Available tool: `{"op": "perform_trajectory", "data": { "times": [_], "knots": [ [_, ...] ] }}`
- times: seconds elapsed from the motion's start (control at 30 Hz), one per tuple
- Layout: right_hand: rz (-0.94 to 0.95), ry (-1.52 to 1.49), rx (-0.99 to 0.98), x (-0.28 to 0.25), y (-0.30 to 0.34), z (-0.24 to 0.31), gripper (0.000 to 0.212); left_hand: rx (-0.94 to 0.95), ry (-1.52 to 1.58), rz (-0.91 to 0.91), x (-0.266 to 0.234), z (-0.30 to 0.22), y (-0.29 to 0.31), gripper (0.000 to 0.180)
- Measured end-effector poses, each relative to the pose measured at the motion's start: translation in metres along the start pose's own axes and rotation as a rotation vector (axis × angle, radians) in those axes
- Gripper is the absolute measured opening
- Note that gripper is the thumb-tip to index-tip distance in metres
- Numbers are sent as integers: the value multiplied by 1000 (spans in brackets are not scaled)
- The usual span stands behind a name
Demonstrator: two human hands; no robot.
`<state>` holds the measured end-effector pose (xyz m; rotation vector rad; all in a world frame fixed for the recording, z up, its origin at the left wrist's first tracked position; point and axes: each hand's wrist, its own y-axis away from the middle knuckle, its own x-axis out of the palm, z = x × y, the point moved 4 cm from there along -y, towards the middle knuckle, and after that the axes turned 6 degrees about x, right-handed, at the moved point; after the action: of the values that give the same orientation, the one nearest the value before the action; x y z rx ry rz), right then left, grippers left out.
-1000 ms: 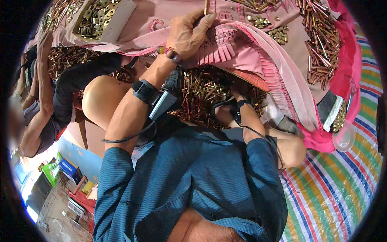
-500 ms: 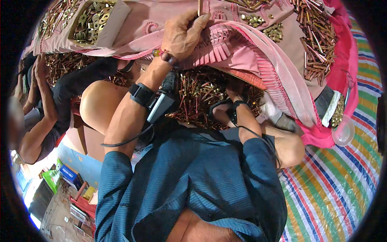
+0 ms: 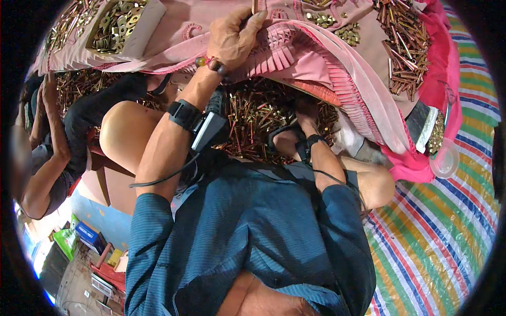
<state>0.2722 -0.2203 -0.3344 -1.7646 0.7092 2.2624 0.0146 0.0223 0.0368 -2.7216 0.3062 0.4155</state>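
Note:
My left hand is raised over the near edge of the pink cloth, its fingers closed around a slim copper-coloured bolt. Only a short length of the bolt shows above the thumb; the top is cut off by the picture's upper edge. Lower down, my right hand reaches under the hanging cloth frill, at the right side of a pile of copper-coloured bolts between my legs. Deep shadow hides its fingers, so what they hold, if anything, does not show.
A carton of washers stands on the cloth at the far left. Brass-coloured nuts and more loose bolts lie to the right. A clear plastic tub is on the striped sheet. Another person's arm is at left.
The whole view has shifted slightly, with the cloth's contents a little higher in the picture. My left hand keeps its grip on the bolt, and my right hand stays by the pile.

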Motion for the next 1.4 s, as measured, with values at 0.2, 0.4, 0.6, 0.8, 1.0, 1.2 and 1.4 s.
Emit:
{"op": "perform_trajectory", "data": {
  "times": [0.2, 0.4, 0.6, 0.8, 1.0, 1.2, 1.4],
  "knots": [
    [47, -302, 217, -34, 22, 19, 56, -90, 204, 2, 0, 21, 9, 24],
    [-33, -165, -65, -62, 21, 32, 56, -95, 90, 65, 3, 18, 4, 26],
    [-192, -230, -153, -55, 33, 33, 36, 33, 99, 11, 5, 26, 0, 24],
    [115, -119, -97, -87, 59, 72, 31, 56, 8, 8, -1, 23, 2, 34],
    [457, -825, 586, -145, 92, 142, 42, 7, -8, -34, -4, 32, 7, 32],
    [383, -60, -561, -141, 128, 194, 40, -107, 292, 14, 4, 25, 4, 21],
    [621, 247, -931, -137, 153, 220, 34, -105, 203, 47, 7, 25, 3, 24]
  ]
}}
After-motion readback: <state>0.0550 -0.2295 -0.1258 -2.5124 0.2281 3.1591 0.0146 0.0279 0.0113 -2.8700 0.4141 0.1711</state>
